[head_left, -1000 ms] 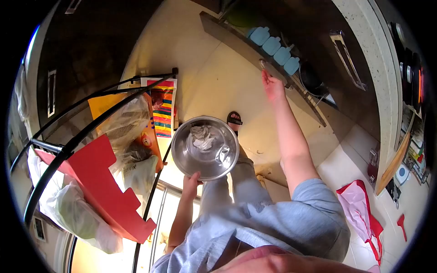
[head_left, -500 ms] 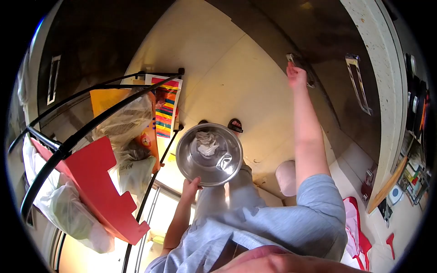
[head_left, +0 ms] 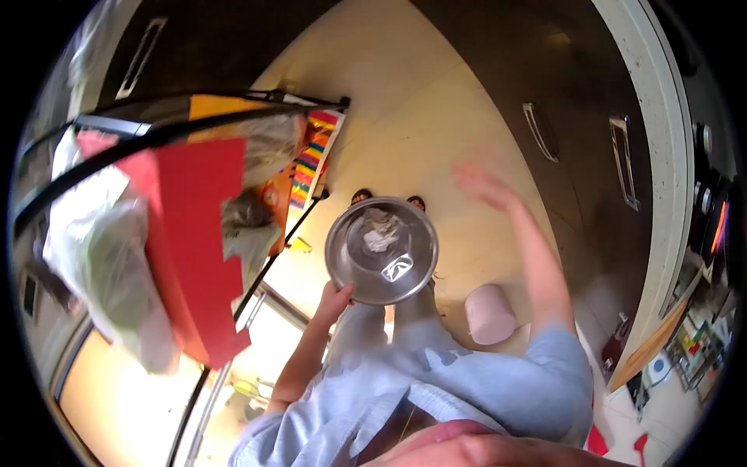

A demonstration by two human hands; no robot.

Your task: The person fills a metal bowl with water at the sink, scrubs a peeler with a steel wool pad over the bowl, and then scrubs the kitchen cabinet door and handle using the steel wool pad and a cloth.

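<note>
In the middle of my view, above the pale floor (head_left: 420, 132), a steel bowl (head_left: 421, 233) is holding some crumpled whitish material (head_left: 381, 233). I am seeing the left hand (head_left: 334, 301) gripping its near-left rim, so the bowl is lying far and right of those fingers. Being round, it is showing no long axis. The right hand (head_left: 484, 180) is hovering right and slightly far of the bowl, apart from it; its blurred fingers are looking loosely spread and empty. The left is clearly being the nearer hand.
</note>
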